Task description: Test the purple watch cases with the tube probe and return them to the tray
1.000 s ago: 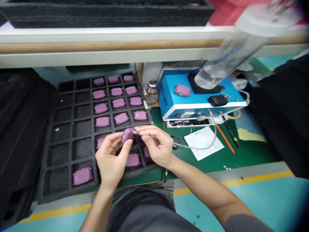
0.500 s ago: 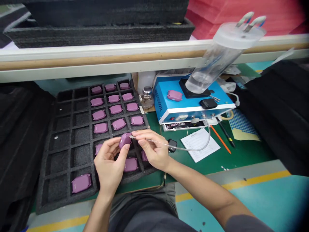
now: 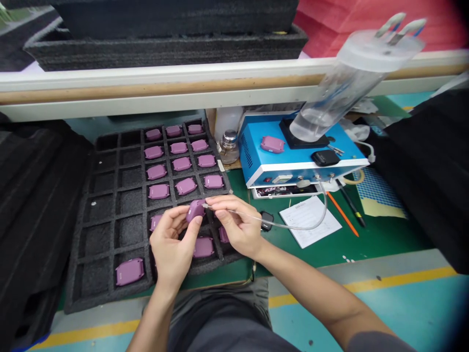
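Two hands are up over the near right part of a black foam tray [image 3: 106, 230]. My left hand [image 3: 172, 244] grips one purple case [image 3: 195, 209] between thumb and fingertips, lifted clear of the tray pockets. My right hand [image 3: 238, 227] has thumb and forefinger closed on the end of a thin clear tube [image 3: 286, 227].

Key relation: the tube end sits just right of the case, at its right edge. Touching or pushed into it, I can't tell. The tube's long axis runs left to right and points left at the case. The case's long side lies roughly on the same line, slightly tilted. The right hand is nearer the tube end, the left hand nearer the case.

The tube curves off right and far to the front of a blue box [image 3: 293, 166]. On the box are another purple case [image 3: 272, 144], a black case [image 3: 325, 157] and a tilted clear cylinder [image 3: 330, 98]. More purple cases [image 3: 182, 164] fill the tray's right columns.

Writing: a paper slip [image 3: 311, 222] near the box has print too small to read. No brand is legible.
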